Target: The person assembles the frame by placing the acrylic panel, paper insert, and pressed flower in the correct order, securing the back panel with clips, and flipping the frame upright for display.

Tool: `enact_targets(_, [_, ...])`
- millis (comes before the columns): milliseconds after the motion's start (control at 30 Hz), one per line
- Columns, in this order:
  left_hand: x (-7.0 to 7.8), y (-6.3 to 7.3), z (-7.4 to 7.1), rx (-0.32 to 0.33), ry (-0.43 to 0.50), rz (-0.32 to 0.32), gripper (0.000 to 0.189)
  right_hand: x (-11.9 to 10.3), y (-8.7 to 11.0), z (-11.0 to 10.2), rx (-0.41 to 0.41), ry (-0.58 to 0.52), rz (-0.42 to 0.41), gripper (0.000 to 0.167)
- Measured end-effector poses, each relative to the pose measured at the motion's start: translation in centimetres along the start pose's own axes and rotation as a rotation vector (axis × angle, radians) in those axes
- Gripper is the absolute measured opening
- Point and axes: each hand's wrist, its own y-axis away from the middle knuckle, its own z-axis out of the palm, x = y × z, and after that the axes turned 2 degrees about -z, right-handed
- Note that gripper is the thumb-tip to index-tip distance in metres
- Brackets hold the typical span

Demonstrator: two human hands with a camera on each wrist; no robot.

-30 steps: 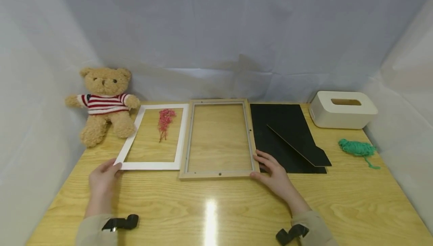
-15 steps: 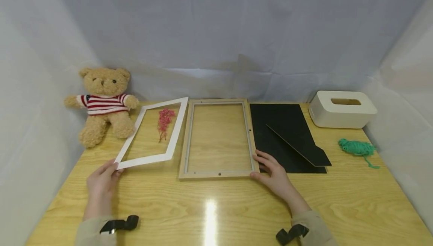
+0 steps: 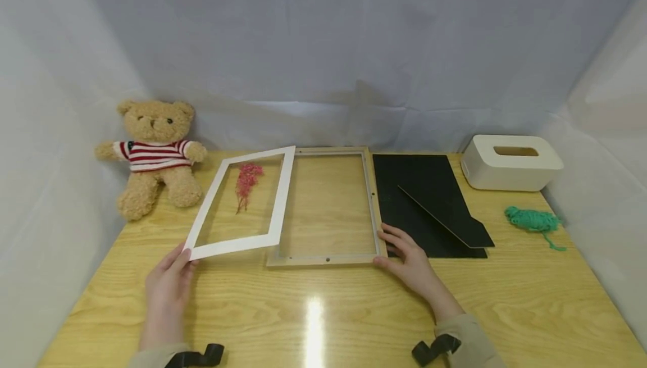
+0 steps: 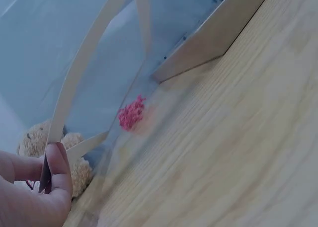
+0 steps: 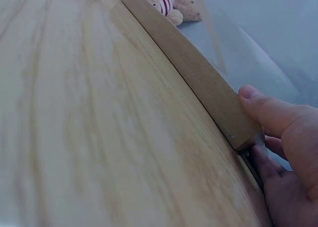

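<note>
My left hand [image 3: 168,289] pinches the near left corner of a white picture mat [image 3: 233,246], thumb against fingers. The mat is lifted and tilted, its right side above the left rail of a wooden picture frame [image 3: 323,261]. Through the mat's opening shows a sprig of pink dried flowers [image 3: 247,180], also seen in the left wrist view. My right hand [image 3: 410,267] holds the frame's near right corner, thumb at the near side and fingers on the right rail. In the right wrist view the fingers [image 5: 271,162] curl at that corner, partly hidden. The frame lies flat.
A black backing board [image 3: 422,174] with a raised stand leg [image 3: 450,225] lies right of the frame. Farther right are a white tissue box [image 3: 513,174] and green yarn [image 3: 533,220]. A teddy bear [image 3: 159,157] sits at the back left against the white cloth.
My left hand has raised the mat off the table, tilted it and carried it to the right, partly over the frame. My right hand and the frame have stayed in place.
</note>
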Motion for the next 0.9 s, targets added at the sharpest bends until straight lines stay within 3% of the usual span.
enact_targets(400, [-3.3,3.5,3.0,-0.057,0.097,0.134,0.017,0.0,-0.1,0.0,-0.003,-0.01,0.0,0.056])
enact_targets(733, [-5.8,5.1,5.6,-0.123,-0.033,0.196,0.041,-0.2,-0.1,0.0,0.002,-0.013,0.003,0.055])
enact_targets(900, [-7.0,5.9,7.0,-0.156,-0.097,0.218,0.042,-0.2,0.0,0.0,0.0,-0.015,-0.004,0.055])
